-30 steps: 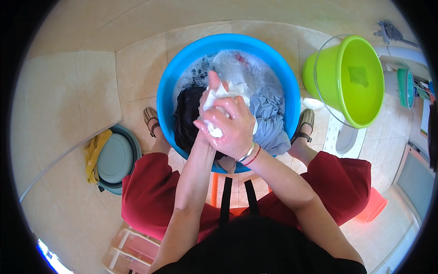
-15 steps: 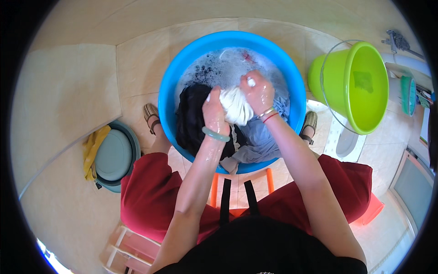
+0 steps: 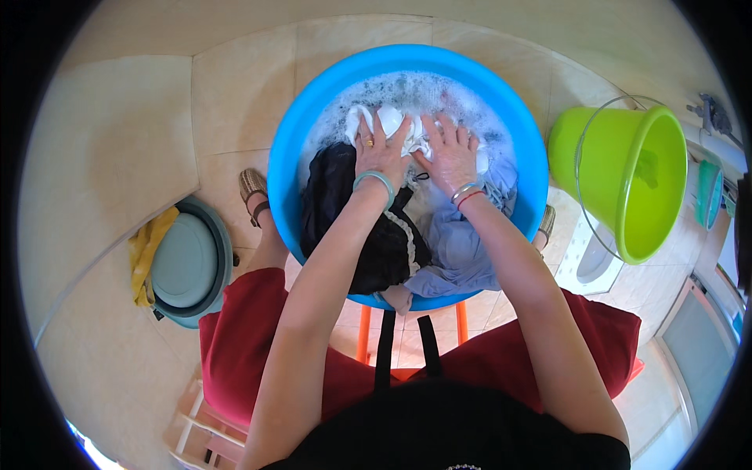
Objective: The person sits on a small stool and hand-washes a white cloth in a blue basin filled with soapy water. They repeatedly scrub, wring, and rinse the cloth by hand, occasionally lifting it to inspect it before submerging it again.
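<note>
A large blue basin [image 3: 283, 157] holds foamy water and wet laundry. My left hand [image 3: 381, 154] lies with fingers spread on a bunched white cloth [image 3: 388, 121] in the suds. Beside it, my right hand [image 3: 452, 162] rests palm down on the same cloth, its fingers apart too. Parts of the cloth bulge up around and between my fingers. Dark fabric [image 3: 333, 180] with a pale trim fills the basin's left side. Light blue fabric [image 3: 462, 247] lies at the right, below my right wrist. Fabric under the foam is hidden.
A lime green bucket [image 3: 580, 145] with a wire handle stands tilted at the right. Stacked grey-green basins [image 3: 188, 262] with a yellow cloth [image 3: 146, 254] are at the left. A white floor fixture [image 3: 591, 262] lies right of the blue basin; orange legs [image 3: 364, 333] show beneath.
My hands were closed around the white cloth, lifted over the basin. Now they are farther forward, fingers spread, and the cloth is down in the suds. The view has shifted slightly.
</note>
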